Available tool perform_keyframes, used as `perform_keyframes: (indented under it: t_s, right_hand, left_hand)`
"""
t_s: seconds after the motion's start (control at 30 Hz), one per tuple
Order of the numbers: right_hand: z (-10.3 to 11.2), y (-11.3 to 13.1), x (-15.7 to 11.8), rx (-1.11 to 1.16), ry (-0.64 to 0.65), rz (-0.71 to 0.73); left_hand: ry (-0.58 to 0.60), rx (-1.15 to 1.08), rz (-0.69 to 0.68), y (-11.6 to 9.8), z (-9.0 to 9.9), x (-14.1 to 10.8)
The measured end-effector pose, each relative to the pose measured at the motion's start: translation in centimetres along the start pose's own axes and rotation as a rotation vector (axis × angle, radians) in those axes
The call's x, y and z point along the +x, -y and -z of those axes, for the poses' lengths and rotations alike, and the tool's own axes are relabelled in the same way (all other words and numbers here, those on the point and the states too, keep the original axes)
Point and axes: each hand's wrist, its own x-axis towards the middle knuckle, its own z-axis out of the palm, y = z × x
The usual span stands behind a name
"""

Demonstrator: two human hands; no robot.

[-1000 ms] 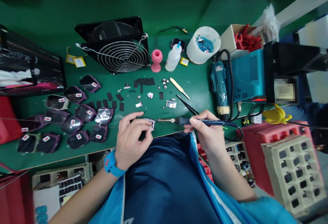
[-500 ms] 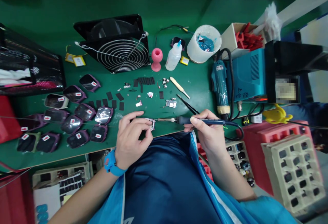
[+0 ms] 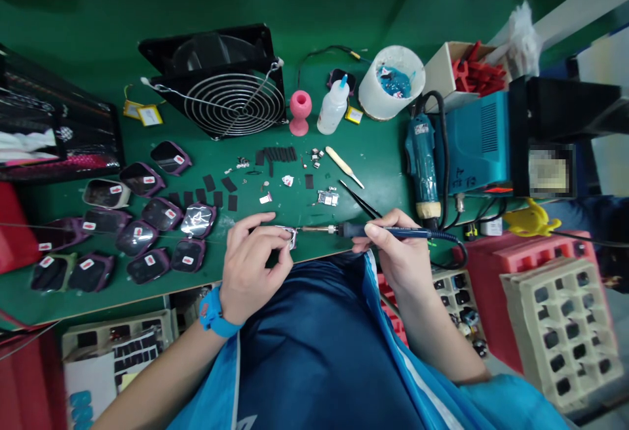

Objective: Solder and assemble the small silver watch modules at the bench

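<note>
One fan (image 3: 242, 107) tops the green bench (image 3: 386, 161); right hand (image 3: 396, 246) grips soldering iron (image 3: 350, 230), left hand (image 3: 255, 253) seemingly a small part (image 3: 293, 240).

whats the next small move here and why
Probably nudge the soldering iron slightly left with the right hand, because its tip points at the edge of the small part that the left hand steadies; whether they already touch is unclear.
</note>
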Motion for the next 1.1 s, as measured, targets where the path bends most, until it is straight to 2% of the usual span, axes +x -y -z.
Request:
perform_keyframes:
  t_s: [0.6,0.8,1.1]
  right_hand:
    - [-0.09,0.12,0.07,0.003,-0.003,-0.001]
    - [-0.02,0.18,0.16,0.02,-0.026,0.003]
    - [-0.25,0.13,0.07,-0.011,-0.034,0.015]
  left_hand:
    - [-0.001,0.021,-0.004,-0.06,-0.1,0.03]
    - [-0.101,0.035,-0.034,-0.04,0.1,0.19]
    - [-0.027,0.028,-0.013,0.0,0.13,-0.14]
